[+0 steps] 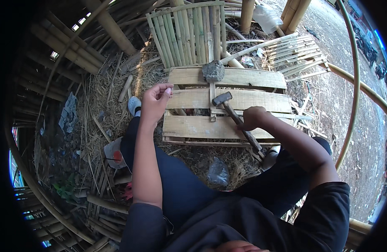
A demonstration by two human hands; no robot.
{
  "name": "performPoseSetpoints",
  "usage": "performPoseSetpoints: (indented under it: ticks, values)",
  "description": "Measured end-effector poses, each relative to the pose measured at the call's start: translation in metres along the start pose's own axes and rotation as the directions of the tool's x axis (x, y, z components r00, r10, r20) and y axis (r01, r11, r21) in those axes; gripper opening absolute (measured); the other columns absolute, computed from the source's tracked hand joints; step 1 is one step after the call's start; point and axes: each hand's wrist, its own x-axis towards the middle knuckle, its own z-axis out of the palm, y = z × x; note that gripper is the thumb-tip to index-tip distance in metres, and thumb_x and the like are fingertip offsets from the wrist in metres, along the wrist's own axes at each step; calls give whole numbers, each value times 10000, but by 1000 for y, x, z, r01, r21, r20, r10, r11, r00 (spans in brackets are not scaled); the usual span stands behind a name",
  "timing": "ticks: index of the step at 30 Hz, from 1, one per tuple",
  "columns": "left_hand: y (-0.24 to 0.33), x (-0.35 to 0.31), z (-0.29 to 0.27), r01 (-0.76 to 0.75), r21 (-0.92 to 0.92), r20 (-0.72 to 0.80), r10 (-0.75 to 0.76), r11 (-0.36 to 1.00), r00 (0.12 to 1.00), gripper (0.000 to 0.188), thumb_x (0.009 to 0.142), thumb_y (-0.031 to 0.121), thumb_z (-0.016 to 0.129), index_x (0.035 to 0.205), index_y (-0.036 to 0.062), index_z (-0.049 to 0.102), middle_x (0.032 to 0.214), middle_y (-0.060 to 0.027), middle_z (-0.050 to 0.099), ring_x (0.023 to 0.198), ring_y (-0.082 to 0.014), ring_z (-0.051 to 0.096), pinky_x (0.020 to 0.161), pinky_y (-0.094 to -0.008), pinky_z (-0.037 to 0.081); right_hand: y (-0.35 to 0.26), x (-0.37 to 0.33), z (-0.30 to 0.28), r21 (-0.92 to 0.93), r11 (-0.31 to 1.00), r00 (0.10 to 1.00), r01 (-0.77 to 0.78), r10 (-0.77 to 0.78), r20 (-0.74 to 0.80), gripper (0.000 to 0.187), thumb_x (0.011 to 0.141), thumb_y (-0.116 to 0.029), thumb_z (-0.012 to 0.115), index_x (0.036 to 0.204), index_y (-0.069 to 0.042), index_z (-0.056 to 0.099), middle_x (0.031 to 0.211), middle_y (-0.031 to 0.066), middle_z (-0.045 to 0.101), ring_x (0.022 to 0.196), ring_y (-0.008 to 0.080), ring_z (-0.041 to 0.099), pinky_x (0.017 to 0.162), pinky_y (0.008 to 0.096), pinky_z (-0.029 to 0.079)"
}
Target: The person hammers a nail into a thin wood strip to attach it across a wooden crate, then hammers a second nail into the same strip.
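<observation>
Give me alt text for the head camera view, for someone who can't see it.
A seated person's right hand grips a hammer over a wooden pallet, while the left hand is raised with pinched fingers. A grey stone rests on the pallet; bamboo slat panels and straw surround it.

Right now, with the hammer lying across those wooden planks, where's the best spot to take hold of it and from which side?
Probably the wooden handle, at mid-length or lower, coming from the person's right. The hammer lies slanted, its metal head toward the grey stone and its handle running back toward the right knee. The right hand already wraps the handle there. The left hand is raised beside the planks, pinching something small.
</observation>
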Motion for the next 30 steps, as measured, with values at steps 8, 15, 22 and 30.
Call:
performPoseSetpoints:
  ticks: [8, 15, 22, 30]
  values:
    - [0, -12, 45, 24, 35, 136, -29, 999, 990, 178, 1019, 94, 624, 1165, 34, 709, 1039, -68, 729, 885, -134, 736, 663, -251, 537, -8, 12, 62, 405, 913, 897, -46, 216, -386, 319, 865, -271, 615, 1033, -36, 750, 979, 211, 755, 929, 369, 747, 823, 461, 587]
    - [-21, -19, 79, 101, -72, 134, -90, 992, 987, 182, 1002, 78, 656, 1157, -1, 707, 979, -59, 740, 832, -118, 721, 617, -251, 549, -2, 0, 49, 609, 793, 747, -32, 423, -513, 320, 868, -329, 723, 901, -13, 761, 872, 234, 735, 858, 412, 730, 773, 481, 580]
    - [-60, -24, 111, 208, -53, 114, -201, 977, 973, 123, 1022, 47, 583, 1091, 23, 681, 965, -42, 714, 878, -165, 752, 675, -269, 541, -1, 18, 69, 599, 800, 656, 26, 439, -614, 465, 895, -399, 751, 1000, 53, 719, 1052, 231, 712, 936, 421, 720, 804, 494, 571]
    - [-104, -6, 117, 454, -144, 191, -425, 880, 885, 337, 976, -4, 422, 1155, 13, 707, 805, -25, 632, 667, -106, 649, 546, -254, 483, 16, 31, 74, 567, 820, 608, 75, 413, -678, 440, 812, -425, 855, 844, -5, 725, 867, 187, 721, 822, 391, 719, 756, 481, 568]
